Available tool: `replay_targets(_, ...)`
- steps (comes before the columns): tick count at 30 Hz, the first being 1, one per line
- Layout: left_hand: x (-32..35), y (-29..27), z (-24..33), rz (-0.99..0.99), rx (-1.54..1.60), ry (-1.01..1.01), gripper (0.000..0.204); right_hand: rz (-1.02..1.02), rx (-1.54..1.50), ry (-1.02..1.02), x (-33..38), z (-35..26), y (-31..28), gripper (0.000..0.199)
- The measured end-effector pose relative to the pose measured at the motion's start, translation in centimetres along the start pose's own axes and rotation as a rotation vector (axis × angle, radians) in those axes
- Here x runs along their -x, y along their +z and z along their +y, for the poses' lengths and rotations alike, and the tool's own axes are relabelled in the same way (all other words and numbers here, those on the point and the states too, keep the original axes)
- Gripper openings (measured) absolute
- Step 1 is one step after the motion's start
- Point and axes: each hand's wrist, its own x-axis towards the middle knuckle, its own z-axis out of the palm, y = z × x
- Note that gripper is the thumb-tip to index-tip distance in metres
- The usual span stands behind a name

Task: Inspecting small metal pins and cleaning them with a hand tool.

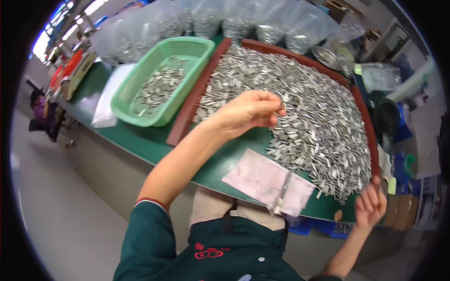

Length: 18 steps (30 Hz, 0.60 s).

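Note:
A wide heap of small, flat silver metal pieces (323,117) covers much of the green table (220,166). Over its near left part, my left hand (251,112) is closed in a pinch, thumb against the fingers. Something tiny and dark shows at the fingertips, too small to make out. My right hand (370,206) is low at the right, by the near end of the reddish-brown right-hand strip (368,126). Its fingers are curled and smeared by motion, so I cannot tell whether they hold anything. A stained pale pink cloth (253,175) lies before me, with a slim tool (284,189) on it.
Left of the heap stands a green plastic basket (124,105) with some metal pieces inside, beside a white sheet (105,105). Another brown strip (192,103) separates basket and heap. Filled clear bags (206,21) line the back. A metal bowl (326,57) sits at back right.

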Motion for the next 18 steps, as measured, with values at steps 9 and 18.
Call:
replay_targets(9, -2.2, -1.0, -4.6, 0.008, 0.249, -0.067, 0.023, 0.112, 0.92, 0.167, -13.4, 4.8, 4.6, 0.022)
replay_targets(18, -1.8, -0.7, -4.6, -0.003, 0.204, -0.073, 0.019, 0.067, 0.876, 0.18, -13.4, 7.5, 2.5, 0.023)
